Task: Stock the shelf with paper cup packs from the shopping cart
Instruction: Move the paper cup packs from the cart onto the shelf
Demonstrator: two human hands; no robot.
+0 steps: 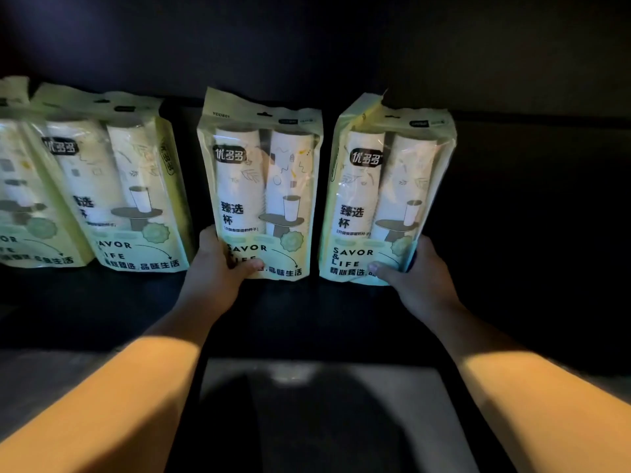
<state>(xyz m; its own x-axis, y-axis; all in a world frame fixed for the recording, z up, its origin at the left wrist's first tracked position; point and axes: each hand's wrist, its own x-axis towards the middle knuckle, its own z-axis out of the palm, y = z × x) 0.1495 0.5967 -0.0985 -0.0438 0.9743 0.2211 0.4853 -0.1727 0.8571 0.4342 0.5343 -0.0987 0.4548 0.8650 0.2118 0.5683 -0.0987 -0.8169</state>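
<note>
Left hand (218, 268) clamps the middle pack (259, 186) low, right hand (415, 273) the end pack (386, 192); uneven release could topple either.

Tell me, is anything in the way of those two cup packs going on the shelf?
Nothing visible is. The left hand holds the middle pack and the right hand the right pack, low against the dark shelf; the shelved packs stand further left.

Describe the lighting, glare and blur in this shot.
Head view: dim, the shelf nearly black. Head view: forearms brightly lit, the left hand and right hand in shade. Head view: faint glare on the middle pack and right pack; the far-left pack is blurred and stretched at the edge.
</note>
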